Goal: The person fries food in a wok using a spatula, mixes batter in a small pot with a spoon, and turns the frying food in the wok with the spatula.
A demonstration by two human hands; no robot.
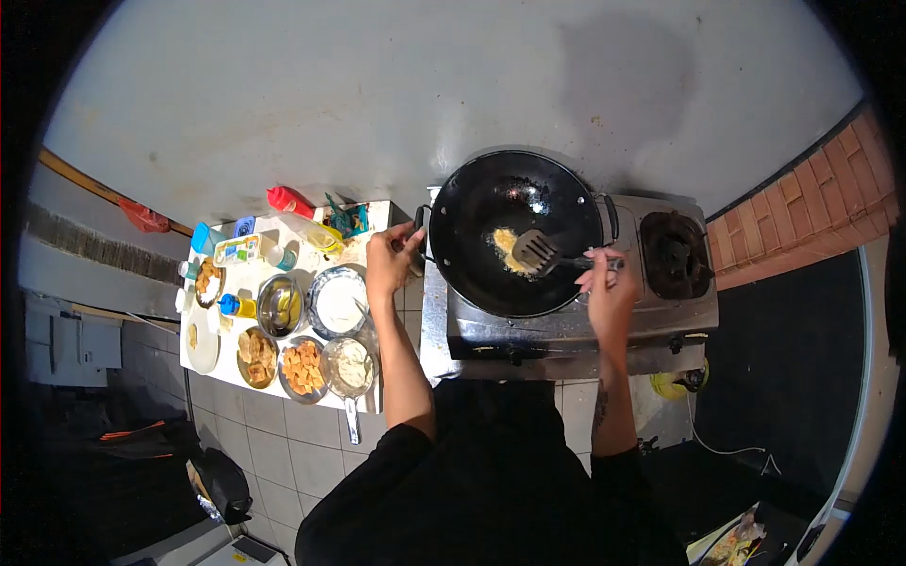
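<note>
A large black wok (472,274) sits on the left burner of the steel stove. My left hand (389,259) is at its left side, with the fingers closed around the left loop handle (421,219). In my right hand (609,283) is the handle of a slotted spatula (538,250). The spatula's head is down inside the wok, against a small golden frying piece (507,247) with bubbling oil around it. The spatula's head covers part of the piece's right side.
Left of the stove, a white table (236,373) carries a bowl of white batter (338,302), a bowl of orange cubes (303,366), a handled pan of pale mixture (349,366), bottles and a plate (202,344). An unused burner (676,255) lies at right.
</note>
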